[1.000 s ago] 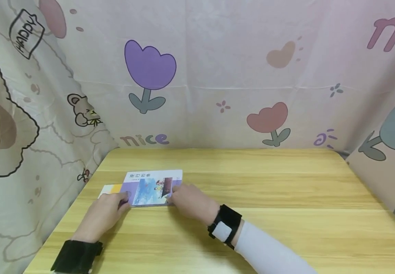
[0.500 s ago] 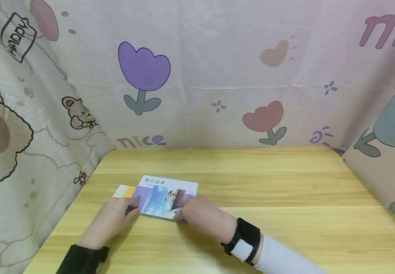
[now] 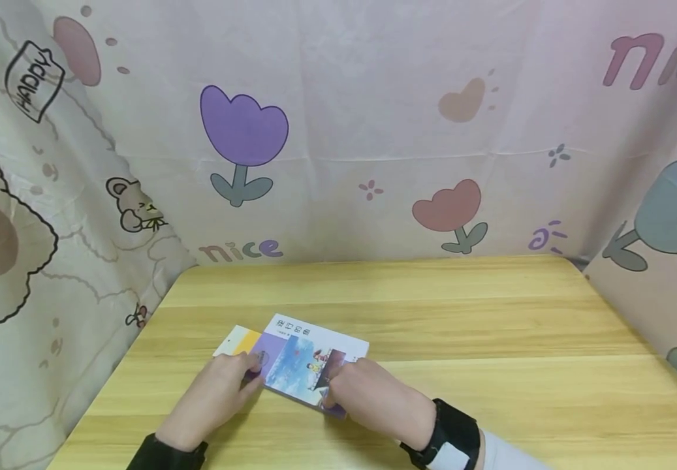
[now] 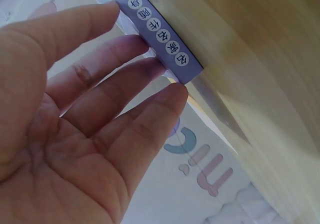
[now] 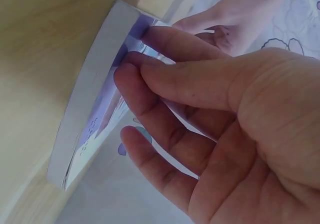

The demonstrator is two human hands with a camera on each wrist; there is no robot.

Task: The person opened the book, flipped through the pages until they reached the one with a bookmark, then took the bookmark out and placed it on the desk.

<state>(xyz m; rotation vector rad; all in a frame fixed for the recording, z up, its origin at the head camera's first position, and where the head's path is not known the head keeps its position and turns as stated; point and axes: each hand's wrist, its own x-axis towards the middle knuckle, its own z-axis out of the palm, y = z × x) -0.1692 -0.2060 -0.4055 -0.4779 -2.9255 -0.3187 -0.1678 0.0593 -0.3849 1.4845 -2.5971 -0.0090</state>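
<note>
A paperback book (image 3: pixel 294 372) lies face up on the table, tilted, with a blue-sky picture and purple band on its cover. My left hand (image 3: pixel 215 395) touches its left side. In the left wrist view, the loosely extended fingers meet the cover beside the purple spine (image 4: pixel 157 34). My right hand (image 3: pixel 382 398) rests its fingertips on the cover's lower right; the right wrist view shows them bent lightly over it, beside the white page edge (image 5: pixel 85 104). A flat white-and-yellow piece (image 3: pixel 244 341) sticks out past the spine; its kind is partly hidden by the left hand.
The wood-grain table (image 3: pixel 491 326) extends around the book. A printed cloth (image 3: pixel 338 98) with tulips hangs behind it, and another cloth (image 3: pixel 68 248) with cartoon animals hangs on the left. Both wrists wear black bands (image 3: pixel 450 434).
The book, with the white-and-yellow piece, has slid right and closer to me, turning clockwise. Both hands have moved with it, keeping contact. The head view has shifted slightly.
</note>
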